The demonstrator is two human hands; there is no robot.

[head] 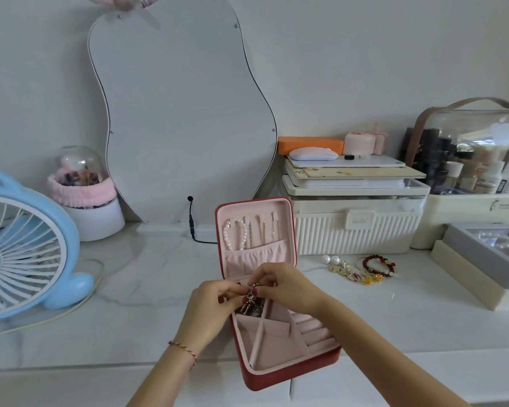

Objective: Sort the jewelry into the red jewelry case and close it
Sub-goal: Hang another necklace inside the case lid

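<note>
Both hands, left (210, 301) & right (279, 284), pinch a dark beaded piece (252, 301) over the open red case (291, 368). Next: seat it in far-left compartment w/o snagging; more jewelry (365, 267) waits on counter, right.

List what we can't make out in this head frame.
- Dark trinket: too small and tangled to identify; left hand and right hand partly cover it.
- Red case rear compartments: hidden under both hands.
- Grey tray: cut off by right edge.
</note>
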